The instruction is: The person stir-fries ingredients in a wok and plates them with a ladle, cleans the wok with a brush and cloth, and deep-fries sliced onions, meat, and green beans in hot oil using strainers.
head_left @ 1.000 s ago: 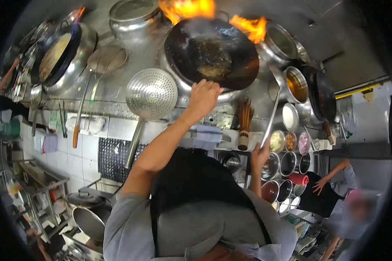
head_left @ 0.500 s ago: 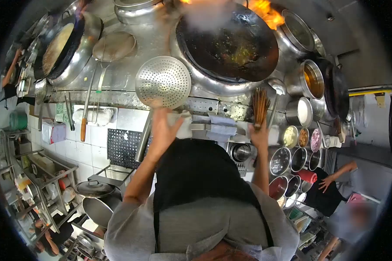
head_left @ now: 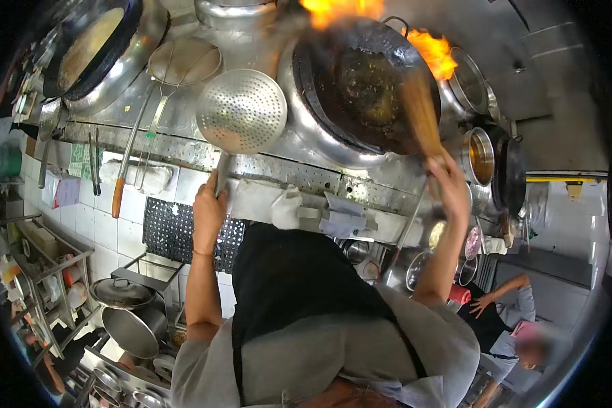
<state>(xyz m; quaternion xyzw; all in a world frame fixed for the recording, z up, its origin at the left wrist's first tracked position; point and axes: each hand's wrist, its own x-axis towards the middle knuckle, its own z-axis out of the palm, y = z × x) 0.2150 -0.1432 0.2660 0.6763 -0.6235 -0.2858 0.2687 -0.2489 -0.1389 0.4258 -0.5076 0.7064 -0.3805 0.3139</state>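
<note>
My left hand [head_left: 211, 214] is wrapped round the handle of a large perforated skimmer [head_left: 243, 112], whose round bowl lies over the stove top. In my right hand [head_left: 449, 183] is a bamboo wok brush [head_left: 420, 112], blurred by motion, its bristles over the right side of the wok [head_left: 326, 75]. Dark, oily residue shows in the wok's bottom. Below the skimmer, a white cloth [head_left: 287, 207] lies along the stove's front edge, beside a folded bluish cloth [head_left: 342, 219].
Flames [head_left: 343, 10] rise behind the wok. A wire strainer [head_left: 183, 61] and a wok of pale contents [head_left: 92, 51] are to the left. At right stand a pot of amber liquid [head_left: 481, 156] and several ingredient bowls. A co-worker [head_left: 500, 309] stands at lower right.
My right hand has raised the brush from the stove's front edge to over the wok. My left hand, open before, has closed on the skimmer handle. The view has shifted slightly.
</note>
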